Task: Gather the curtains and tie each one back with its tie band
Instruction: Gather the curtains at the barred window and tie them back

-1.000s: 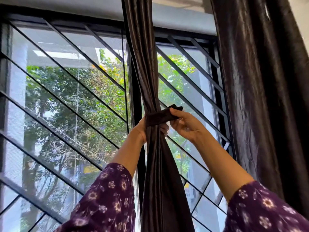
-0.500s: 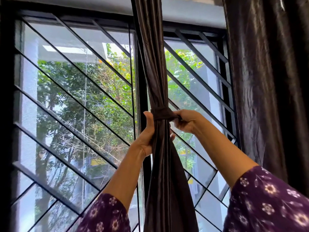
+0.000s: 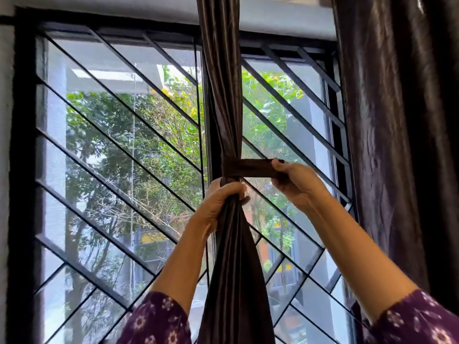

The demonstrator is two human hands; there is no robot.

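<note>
The dark brown satin curtain (image 3: 226, 108) hangs down the middle of the window, gathered into one narrow bundle. A matching dark brown fabric tie band (image 3: 250, 167) is wrapped around it about halfway up, and its free end stretches out level to the right. The left hand (image 3: 218, 204) is closed round the bundle just below the band, with folds bunched inside the fist. The right hand (image 3: 293, 182) pinches the band's free end between thumb and fingers, drawing it taut away from the curtain.

The step in hand looks like tightening and fastening the wrap. To do it well, the left grip should hold the folds firm so none slip out below. The right hand should pull evenly and keep the band flat, not twisted, before tucking or fastening the end. How the band fastens cannot be seen.

Behind stands the black window frame (image 3: 23, 170), with diagonal bars and green trees beyond the glass. A second dark brown curtain (image 3: 397, 145) hangs loose at the right and is not yet tied. Purple flowered sleeves (image 3: 154, 319) cover both forearms low in the view.
</note>
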